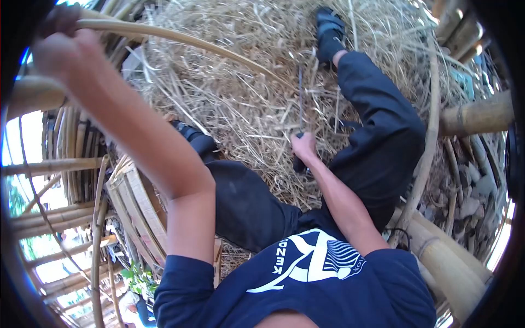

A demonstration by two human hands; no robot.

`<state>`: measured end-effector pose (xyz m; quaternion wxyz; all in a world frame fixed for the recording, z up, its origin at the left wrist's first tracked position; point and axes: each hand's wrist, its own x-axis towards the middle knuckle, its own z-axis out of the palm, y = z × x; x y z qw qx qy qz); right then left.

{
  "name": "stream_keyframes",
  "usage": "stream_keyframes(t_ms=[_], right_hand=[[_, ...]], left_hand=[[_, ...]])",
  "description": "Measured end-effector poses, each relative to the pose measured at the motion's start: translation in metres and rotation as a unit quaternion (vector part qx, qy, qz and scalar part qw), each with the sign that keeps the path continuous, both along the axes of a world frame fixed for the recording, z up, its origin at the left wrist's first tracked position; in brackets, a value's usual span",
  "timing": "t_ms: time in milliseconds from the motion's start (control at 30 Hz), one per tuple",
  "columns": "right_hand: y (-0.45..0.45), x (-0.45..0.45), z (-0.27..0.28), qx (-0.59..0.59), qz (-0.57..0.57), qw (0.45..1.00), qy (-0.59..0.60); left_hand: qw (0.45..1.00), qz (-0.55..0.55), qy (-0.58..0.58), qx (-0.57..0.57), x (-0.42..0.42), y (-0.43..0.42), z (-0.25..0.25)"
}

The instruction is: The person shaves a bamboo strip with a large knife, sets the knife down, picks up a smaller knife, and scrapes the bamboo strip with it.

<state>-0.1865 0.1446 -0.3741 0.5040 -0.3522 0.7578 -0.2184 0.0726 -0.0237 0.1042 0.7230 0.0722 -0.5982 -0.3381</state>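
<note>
Head view: over a floor of pale, tangled shavings [235,104] among tan bamboo poles [477,115], the left hand's [61,46] fingers clamp a long, pale wooden strip [191,40]; the right hand's [304,146] grip a thin, dark-handled knife [301,104].

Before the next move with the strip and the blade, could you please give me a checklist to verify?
1. Right hand gripping dark handle: ok, closed around it.
2. Left hand holding strip: ok, though blurred.
3. Blade pointing away from torso: ok.
4. Strip touching blade: cannot tell; they appear close together.
5. Work area free of loose shavings: not ok, they lie thickly around the blade.
</note>
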Motion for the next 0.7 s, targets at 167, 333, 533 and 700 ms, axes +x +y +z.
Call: stream_keyframes(t_ms=[167,333,533,700], right_hand=[[0.003,0.000,-0.022,0.026,-0.008,0.999,0.026],[0.000,0.007,-0.031,-0.040,-0.005,0.996,0.080],[-0.004,0.009,-0.001,-0.048,-0.003,0.996,0.071],[-0.010,0.010,0.031,0.022,-0.024,0.997,0.066]], left_hand=[[0.981,0.186,0.033,0.035,-0.036,0.000,-0.006],[0.950,0.308,0.037,0.043,-0.047,-0.049,-0.006],[0.942,0.313,0.069,0.101,-0.114,-0.118,0.000],[0.843,0.521,-0.105,0.085,-0.151,-0.233,-0.012]])
